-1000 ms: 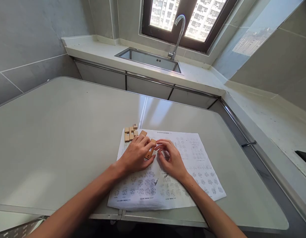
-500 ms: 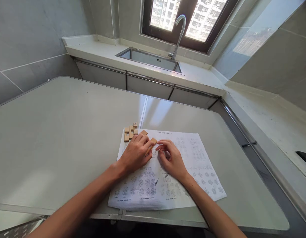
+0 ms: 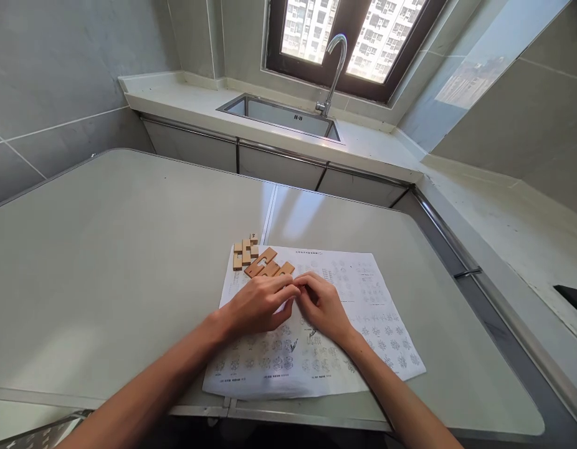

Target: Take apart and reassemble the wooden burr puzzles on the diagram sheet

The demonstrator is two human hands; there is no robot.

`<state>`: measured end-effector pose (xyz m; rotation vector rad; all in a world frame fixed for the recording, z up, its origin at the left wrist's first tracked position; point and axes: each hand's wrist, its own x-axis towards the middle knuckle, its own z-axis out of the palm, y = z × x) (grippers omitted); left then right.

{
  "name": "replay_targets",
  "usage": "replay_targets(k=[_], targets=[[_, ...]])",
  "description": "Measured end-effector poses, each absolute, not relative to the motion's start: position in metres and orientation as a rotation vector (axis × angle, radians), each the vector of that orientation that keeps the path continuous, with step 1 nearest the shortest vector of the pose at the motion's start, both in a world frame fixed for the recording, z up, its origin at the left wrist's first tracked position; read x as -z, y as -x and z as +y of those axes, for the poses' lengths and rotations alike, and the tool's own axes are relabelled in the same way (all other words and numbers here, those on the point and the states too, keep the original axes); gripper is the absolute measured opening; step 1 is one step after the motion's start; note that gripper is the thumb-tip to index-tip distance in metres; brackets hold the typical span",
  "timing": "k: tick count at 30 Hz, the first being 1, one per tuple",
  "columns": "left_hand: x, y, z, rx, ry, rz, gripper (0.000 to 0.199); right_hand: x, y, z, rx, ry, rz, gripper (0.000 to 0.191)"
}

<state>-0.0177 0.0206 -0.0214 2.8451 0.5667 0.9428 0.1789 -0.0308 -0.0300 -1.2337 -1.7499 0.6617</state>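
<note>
My left hand point(image 3: 264, 304) rests over the printed sheet point(image 3: 386, 343), with its fingers bent and the thumb apart from them. Facing it is my right hand point(image 3: 323, 304), loosely curved, its thumb apart from the fingers. The fingertips of both hands meet, and I see nothing held between them. Just beyond the fingers lie several flat, notched wooden puzzle pieces point(image 3: 266, 257) side by side at a slant. The nearest wooden piece point(image 3: 286, 268) is partly hidden by my left hand. To their left stands a cluster of small wooden blocks point(image 3: 246, 245).
The sheet, with rows of small line drawings, lies on a pale folding table point(image 3: 129, 249) with a seam. Behind the table are a counter point(image 3: 176, 93), a sink point(image 3: 279, 115) and a tap point(image 3: 335, 68) below a window. Another counter point(image 3: 503, 218) runs along the right.
My left hand has drawn back towards me from the notched wooden pieces, which now lie in fuller view. Its fingertips have come together with those of my right hand.
</note>
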Motion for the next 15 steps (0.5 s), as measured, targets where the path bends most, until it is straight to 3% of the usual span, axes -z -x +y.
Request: replay_targets(k=[15], targets=[[0.0225,0.0184,0.0171,-1.024,-2.740,0.595,0.020,0.0367,-0.1804,-0.0280,-0.683,1.209,-1.787,0.029]])
